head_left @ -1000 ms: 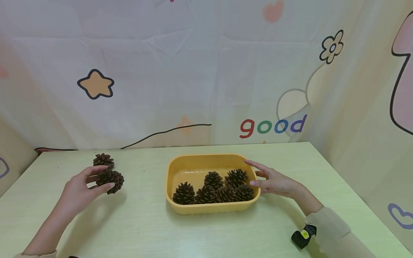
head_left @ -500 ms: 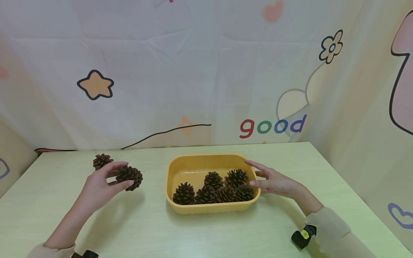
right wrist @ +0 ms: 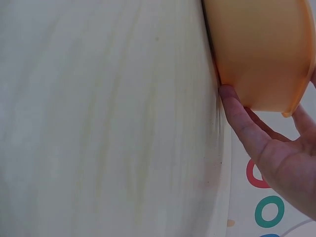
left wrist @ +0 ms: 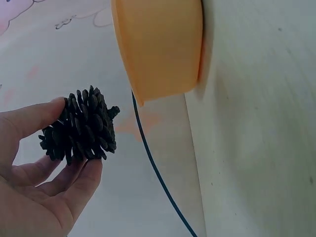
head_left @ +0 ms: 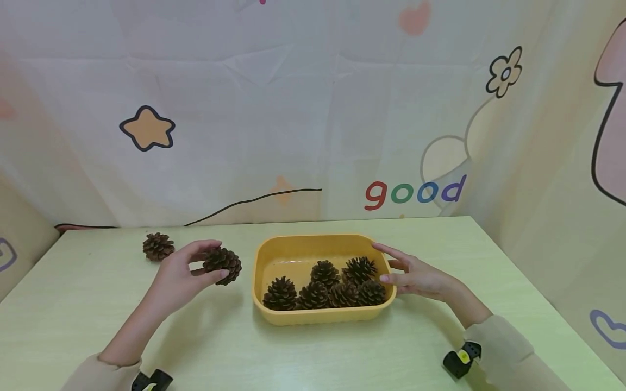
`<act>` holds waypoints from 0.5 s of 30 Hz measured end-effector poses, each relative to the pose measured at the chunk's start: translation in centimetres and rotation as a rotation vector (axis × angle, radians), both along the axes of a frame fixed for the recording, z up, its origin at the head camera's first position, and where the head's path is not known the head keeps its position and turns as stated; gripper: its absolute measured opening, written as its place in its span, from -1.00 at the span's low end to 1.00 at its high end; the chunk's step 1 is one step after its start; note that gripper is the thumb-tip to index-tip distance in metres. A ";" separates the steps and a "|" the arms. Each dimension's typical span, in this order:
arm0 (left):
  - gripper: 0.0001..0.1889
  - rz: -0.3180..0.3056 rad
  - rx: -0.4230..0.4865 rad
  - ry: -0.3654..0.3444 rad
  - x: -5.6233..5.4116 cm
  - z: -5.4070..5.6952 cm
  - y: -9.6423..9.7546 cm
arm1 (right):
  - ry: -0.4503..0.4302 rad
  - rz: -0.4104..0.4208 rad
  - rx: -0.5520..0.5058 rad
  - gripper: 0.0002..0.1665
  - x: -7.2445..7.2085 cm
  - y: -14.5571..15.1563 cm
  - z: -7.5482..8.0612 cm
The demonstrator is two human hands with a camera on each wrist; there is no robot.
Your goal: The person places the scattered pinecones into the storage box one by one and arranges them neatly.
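Note:
In the head view, my left hand (head_left: 178, 279) pinches a brown pine cone (head_left: 222, 266) between thumb and fingertips, held above the table left of the yellow plastic basin (head_left: 323, 316). The left wrist view shows this pine cone (left wrist: 84, 126) with its stem end pointing away from the palm. My right hand (head_left: 420, 278) holds the basin's right end, its thumb over the rim and other fingers against the outer wall (right wrist: 261, 59). Several pine cones (head_left: 313, 296) lie inside the basin, mostly along its near side and right end.
Another pine cone (head_left: 158, 247) stands on the pale wooden table (head_left: 215, 347) near its back left edge. A printed curtain (head_left: 244, 136) hangs behind the table. Dark camera mounts sit at both wrists.
My left hand has carried its pine cone rightward, closer to the basin. The pine cone left at the back is now fully uncovered. My right hand and the basin stay in place.

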State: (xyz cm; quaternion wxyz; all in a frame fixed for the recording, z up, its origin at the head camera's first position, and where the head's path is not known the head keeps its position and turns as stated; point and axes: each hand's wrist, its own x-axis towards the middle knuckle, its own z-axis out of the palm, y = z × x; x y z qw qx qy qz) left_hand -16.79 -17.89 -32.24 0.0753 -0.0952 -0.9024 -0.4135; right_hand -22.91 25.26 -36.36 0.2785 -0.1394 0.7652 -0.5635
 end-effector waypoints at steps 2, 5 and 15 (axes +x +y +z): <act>-0.43 -0.012 0.019 0.002 -0.2 0.0 0.5 | 0.001 -0.001 0.002 0.00 0.1 0.0 0.0; -0.44 -0.036 0.050 0.003 -0.5 0.0 1.3 | 0.007 0.004 -0.001 0.00 0.1 0.1 0.1; -0.47 -0.090 0.144 -0.001 -1.2 0.2 3.7 | 0.001 0.004 -0.008 0.00 0.0 0.1 -0.1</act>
